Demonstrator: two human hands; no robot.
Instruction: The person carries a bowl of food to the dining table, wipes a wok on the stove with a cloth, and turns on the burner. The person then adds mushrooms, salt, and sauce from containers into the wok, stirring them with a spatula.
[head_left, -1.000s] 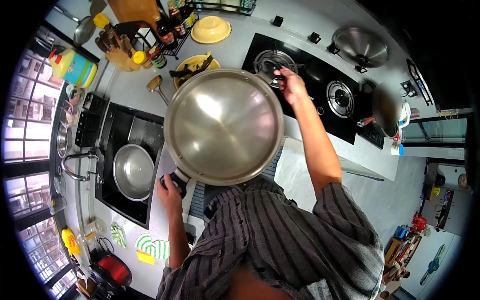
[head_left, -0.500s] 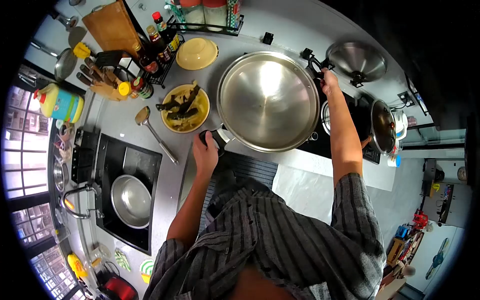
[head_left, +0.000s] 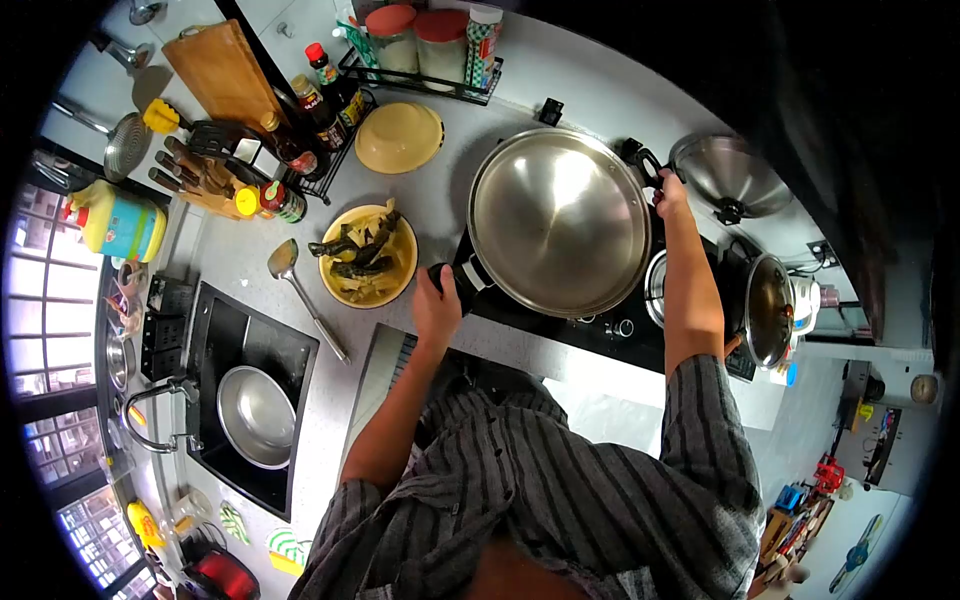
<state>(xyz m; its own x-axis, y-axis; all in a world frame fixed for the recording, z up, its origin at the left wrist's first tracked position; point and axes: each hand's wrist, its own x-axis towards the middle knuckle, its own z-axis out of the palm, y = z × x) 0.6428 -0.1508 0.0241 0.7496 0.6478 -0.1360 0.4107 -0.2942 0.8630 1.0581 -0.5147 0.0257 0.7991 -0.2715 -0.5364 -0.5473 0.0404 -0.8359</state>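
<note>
A wide, shiny steel wok [head_left: 560, 220] is over the left part of the black stove [head_left: 640, 330], its inside showing nothing in it. My left hand [head_left: 438, 308] grips its black handle at the lower left. At the upper right, my right hand [head_left: 670, 194] holds the opposite black handle. Whether the wok rests on the burner cannot be seen. Left of it stands a yellow bowl [head_left: 345, 285] with dark and pale food pieces. A metal spatula [head_left: 318, 318] lies beside that bowl.
A sink [head_left: 240, 338] at the left holds a steel basin [head_left: 257, 415]. Behind the bowl are a yellow upturned dish [head_left: 398, 138], sauce bottles [head_left: 292, 150] and a knife block [head_left: 212, 190]. A lid [head_left: 733, 175] leans at the wall; a covered pan [head_left: 768, 310] stands right.
The wok has moved with both hands from near my body, right and away, to over the stove's left side. The food bowl, earlier partly covered by it, now shows fully.
</note>
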